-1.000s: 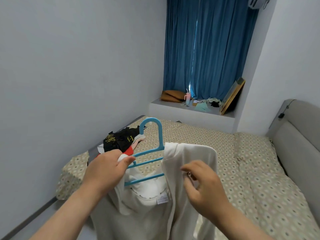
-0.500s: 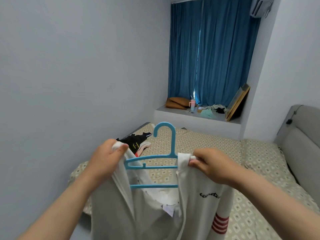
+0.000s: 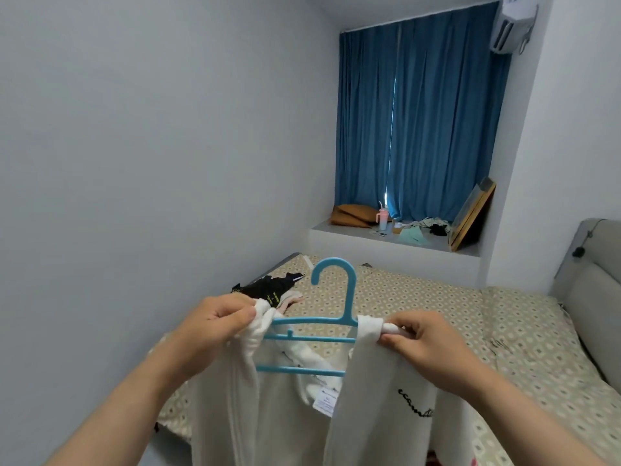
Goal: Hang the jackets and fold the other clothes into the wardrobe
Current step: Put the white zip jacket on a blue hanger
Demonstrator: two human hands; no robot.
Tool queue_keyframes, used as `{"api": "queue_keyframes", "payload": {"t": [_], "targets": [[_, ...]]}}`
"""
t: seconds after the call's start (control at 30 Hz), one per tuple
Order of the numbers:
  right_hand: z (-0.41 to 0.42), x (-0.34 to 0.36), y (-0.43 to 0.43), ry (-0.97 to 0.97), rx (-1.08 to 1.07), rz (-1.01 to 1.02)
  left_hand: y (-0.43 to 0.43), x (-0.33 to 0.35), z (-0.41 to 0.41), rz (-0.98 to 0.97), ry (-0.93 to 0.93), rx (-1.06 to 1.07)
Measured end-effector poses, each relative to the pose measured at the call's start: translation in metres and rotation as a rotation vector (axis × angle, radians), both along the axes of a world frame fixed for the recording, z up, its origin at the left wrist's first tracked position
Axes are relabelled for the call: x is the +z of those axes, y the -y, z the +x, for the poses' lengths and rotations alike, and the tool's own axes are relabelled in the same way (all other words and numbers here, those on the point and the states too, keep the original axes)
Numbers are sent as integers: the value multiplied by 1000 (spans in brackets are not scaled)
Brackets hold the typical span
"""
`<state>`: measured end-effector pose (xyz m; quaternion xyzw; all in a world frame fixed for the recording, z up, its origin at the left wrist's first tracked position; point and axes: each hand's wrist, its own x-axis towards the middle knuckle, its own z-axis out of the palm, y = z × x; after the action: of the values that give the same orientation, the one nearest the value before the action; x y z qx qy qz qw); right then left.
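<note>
White jacket [image 3: 386,415] is hanging open-fronted from a blue hanger [image 3: 312,319], which is being held up over the near end of the bed [image 3: 437,307]. The left hand [image 3: 215,327] is pinching one bunched shoulder against the hanger's end, with thumb and fingers curled round the cloth. The right hand [image 3: 426,344] is pinching the rolled edge of the other shoulder at the opposite end in the same way. Both shoulders are sitting gathered near the tips and are not spread along the arms. The collar and label are sagging below the lower bar.

Probable faults from this state:
- Slip-off: if either pinch is released before the shoulder is spread, the weight of that front panel is likely to pull it off the tip.
- Tilt: if one hand is letting go first, the hanger is likely to swing and shed the loose side.
- Snag: the sagging collar is lying across the cross-bars and may catch when tugged.

Farther back, black clothes [image 3: 268,289] are lying unfolded on the bed beside the wall. Beyond the bed, a cluttered ledge [image 3: 336,232] is sitting under a blue curtain [image 3: 420,129]. No wardrobe is showing, so the hem may drag during the carry.
</note>
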<state>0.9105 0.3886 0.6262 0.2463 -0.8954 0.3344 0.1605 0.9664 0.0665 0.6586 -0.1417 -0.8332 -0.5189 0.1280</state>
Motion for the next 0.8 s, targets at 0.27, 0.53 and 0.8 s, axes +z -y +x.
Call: {"api": "queue_keyframes", "payload": {"t": [0.27,0.53,0.8], "targets": [[0,14,-2,-16,48,-16,10,10,-18,-453,476,20],[-13,24,-8,491,199,-132,-8,2,-31,-545,246,-44],[-37,6,-10,1279,208,-44,-21,-22,-37,-683,100,14]]}}
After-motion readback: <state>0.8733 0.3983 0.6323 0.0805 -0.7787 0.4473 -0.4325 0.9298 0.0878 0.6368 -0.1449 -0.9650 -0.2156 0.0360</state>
